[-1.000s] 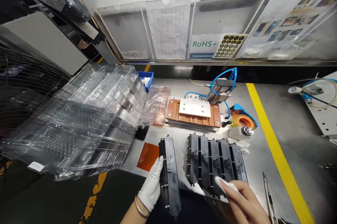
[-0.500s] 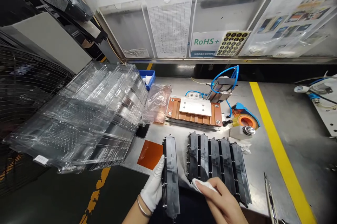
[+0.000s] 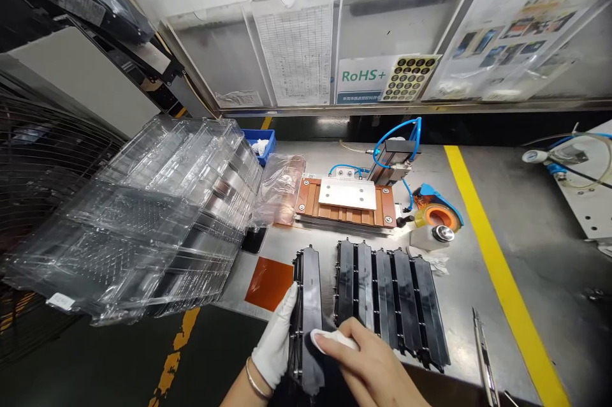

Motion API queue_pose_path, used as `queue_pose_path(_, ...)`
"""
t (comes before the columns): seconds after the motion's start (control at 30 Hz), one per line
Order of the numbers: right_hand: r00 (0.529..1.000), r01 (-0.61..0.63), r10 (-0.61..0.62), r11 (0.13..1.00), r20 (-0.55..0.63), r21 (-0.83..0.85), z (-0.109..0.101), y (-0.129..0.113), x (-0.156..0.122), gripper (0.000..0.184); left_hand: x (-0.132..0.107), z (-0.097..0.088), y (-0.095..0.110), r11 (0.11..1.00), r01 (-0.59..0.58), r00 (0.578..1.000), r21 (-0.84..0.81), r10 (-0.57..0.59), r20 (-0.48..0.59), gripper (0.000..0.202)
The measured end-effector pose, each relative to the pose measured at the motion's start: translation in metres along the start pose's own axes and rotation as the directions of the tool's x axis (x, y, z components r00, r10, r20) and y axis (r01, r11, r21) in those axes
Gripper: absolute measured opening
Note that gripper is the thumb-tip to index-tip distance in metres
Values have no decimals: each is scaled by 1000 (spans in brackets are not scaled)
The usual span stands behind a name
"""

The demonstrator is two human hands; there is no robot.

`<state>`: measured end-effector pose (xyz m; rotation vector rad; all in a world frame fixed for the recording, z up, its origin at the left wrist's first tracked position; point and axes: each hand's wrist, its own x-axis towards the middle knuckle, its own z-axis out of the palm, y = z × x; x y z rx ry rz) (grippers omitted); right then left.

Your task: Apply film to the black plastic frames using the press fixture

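My left hand (image 3: 276, 344), in a white glove, grips the left edge of a long black plastic part (image 3: 308, 305) lying on the metal bench (image 3: 459, 305). My right hand (image 3: 370, 369), bare, presses a small white cloth (image 3: 329, 338) onto the near end of that part with its fingers pinched round it. A row of several similar black parts (image 3: 389, 298) lies side by side just to the right.
A tall stack of clear plastic trays (image 3: 143, 222) fills the left. An orange sheet (image 3: 268, 282) lies by the held part. Behind stand a copper-coloured fixture (image 3: 347, 199) with blue hoses, a tape roll (image 3: 437, 217) and a blue bin (image 3: 261, 142). Tweezers (image 3: 484, 356) lie at right.
My right hand has carried the white cloth leftward, from the row of black parts onto the single part that my left hand holds. The left hand has stayed put.
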<state>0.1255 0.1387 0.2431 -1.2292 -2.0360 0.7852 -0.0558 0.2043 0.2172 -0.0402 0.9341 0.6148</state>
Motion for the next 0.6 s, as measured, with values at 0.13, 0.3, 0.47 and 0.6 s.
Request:
queue_pose_path(0.13,999,29,-31,998,-25,-47,2,-1,8,57,-6,12,3,999,-30,999,14,30,35,42)
queue_pose_path(0.3,999,49,-50,995,-4,-87,-1,-1,4,54,-9,18,5,996,-82,996,26,81,26,36)
queue_pose_path(0.47,988,-123,126,992,85,-36,4,-6,-3,23,-11,23,8,993,-89,991,82,96,-88,35)
queue_pose_path(0.6,906,-405,396,914,148,32,15,-13,-9,28,-6,20,12,996,-64,988,66,72,-133,39)
